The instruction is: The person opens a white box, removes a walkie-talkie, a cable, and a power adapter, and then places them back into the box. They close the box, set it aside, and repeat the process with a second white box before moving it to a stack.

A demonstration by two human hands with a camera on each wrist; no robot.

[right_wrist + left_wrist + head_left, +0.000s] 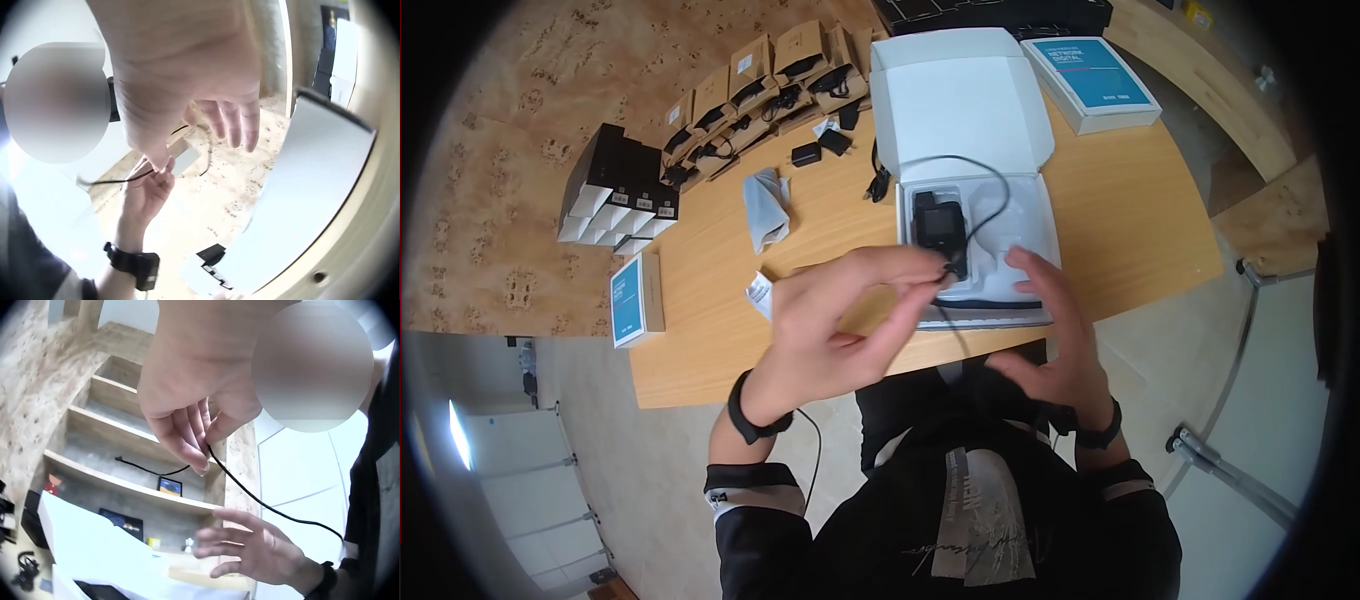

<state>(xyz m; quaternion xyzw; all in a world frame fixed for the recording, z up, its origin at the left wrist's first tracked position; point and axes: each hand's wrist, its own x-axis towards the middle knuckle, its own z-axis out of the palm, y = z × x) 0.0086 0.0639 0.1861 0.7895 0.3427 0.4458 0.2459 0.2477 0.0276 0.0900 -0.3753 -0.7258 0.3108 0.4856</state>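
Between thumb and fingertips my left hand (830, 315) pinches a thin black cable (1006, 190), over the near part of the white box (960, 100). One length of the cable loops up over the box; another hangs down toward the lap. In the left wrist view, the cable (269, 504) runs out both sides of the pinch. My right hand (1060, 350) is beside the box's near right corner, fingers spread, holding nothing. A black device with a small screen (940, 225) sits in the box's moulded tray (1025, 200), partly behind the left fingertips.
Brown cardboard packs with black cables (750, 85) line the far left edge. Black-and-white boxes (620, 190) and a blue-topped box (635, 300) stand left; another blue-topped box (1095, 80) lies back right. A grey pouch (767, 210) and black adapters (806, 154) lie on the table (700, 310).
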